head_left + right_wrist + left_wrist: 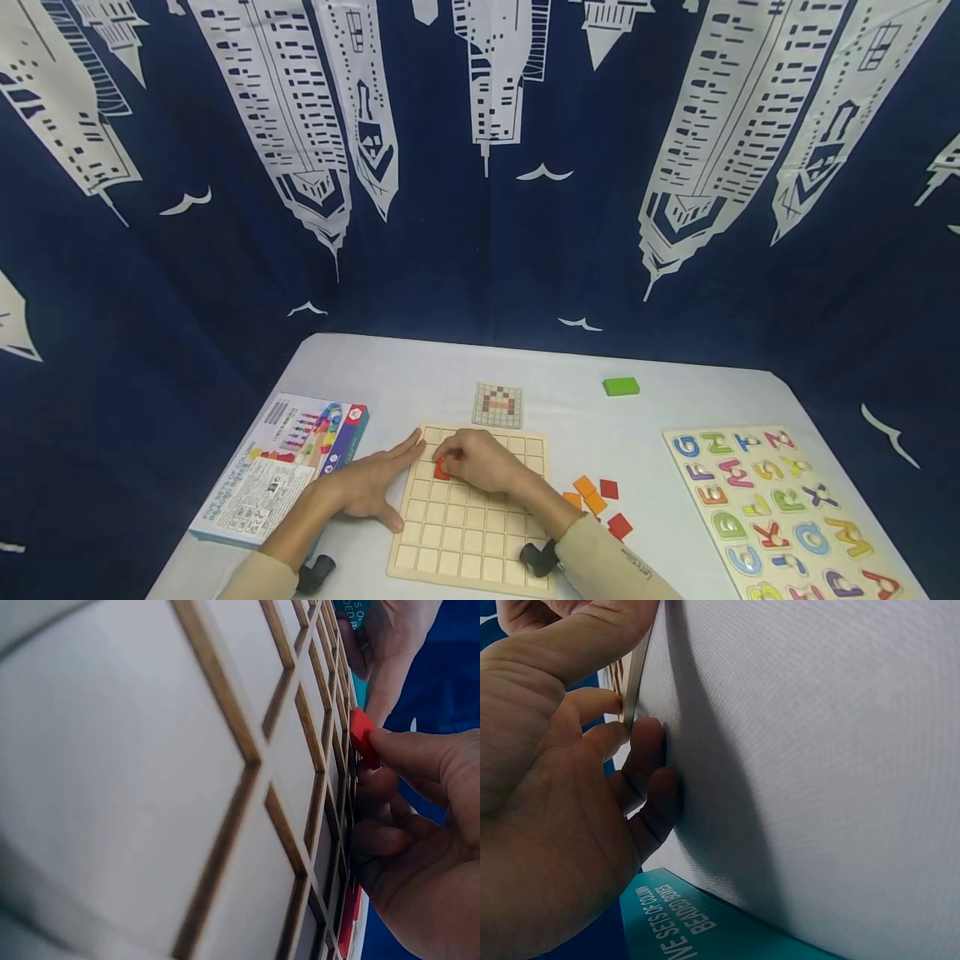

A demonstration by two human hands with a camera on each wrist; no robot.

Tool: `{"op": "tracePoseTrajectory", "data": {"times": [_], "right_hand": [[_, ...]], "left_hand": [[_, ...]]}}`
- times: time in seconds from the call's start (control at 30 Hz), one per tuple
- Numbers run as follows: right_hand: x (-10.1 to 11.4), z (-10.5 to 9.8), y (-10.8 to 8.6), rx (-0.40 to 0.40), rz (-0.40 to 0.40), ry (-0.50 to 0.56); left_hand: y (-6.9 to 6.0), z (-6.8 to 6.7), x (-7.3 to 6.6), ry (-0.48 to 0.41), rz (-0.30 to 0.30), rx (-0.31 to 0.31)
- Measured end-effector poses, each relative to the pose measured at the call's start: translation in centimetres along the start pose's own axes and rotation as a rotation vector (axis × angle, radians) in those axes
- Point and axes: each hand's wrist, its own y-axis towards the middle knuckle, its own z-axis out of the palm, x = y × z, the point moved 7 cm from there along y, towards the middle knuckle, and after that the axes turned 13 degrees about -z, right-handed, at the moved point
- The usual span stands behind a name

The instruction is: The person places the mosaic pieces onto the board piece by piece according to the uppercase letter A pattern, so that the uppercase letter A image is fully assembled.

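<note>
A wooden grid board [450,537] lies on the white table, its square cells divided by raised strips. My right hand [480,460] is over its upper left part and pinches a red square tile [363,736] between thumb and fingers, at the grid. More red [349,922] shows low on the board in the right wrist view, beyond my curled fingers. My left hand [367,483] lies at the board's left edge, fingers and thumb spread, holding nothing. Several orange tiles [595,502] and red tiles [619,526] lie right of the board, partly hidden by my right forearm.
A small card with a coloured grid pattern [498,406] lies behind the board. At the left is a printed box [277,467] with teal sides. A green block [621,387] lies at the back right, and an alphabet puzzle board [723,500] fills the right side.
</note>
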Motion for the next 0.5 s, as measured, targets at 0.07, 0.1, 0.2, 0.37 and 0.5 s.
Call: {"op": "tracePoseTrajectory", "data": {"times": [0.07,0.1,0.2,0.37,0.5], "right_hand": [[-0.07,0.08,0.01,-0.001,-0.003,-0.007],[-0.1,0.14,0.02,0.001,-0.006,-0.015],[-0.22,0.31,0.03,0.008,-0.009,-0.032],[-0.32,0.43,0.01,0.015,-0.003,-0.049],[-0.28,0.38,-0.01,0.017,0.0,-0.061]], "left_hand": [[-0.04,0.04,0.01,0.004,0.001,-0.002],[-0.08,0.05,-0.01,0.004,0.002,-0.003],[-0.14,0.03,-0.06,0.008,0.005,-0.007],[-0.16,-0.05,-0.09,0.006,0.005,-0.01],[-0.15,-0.07,-0.13,-0.001,0.002,-0.009]]}}
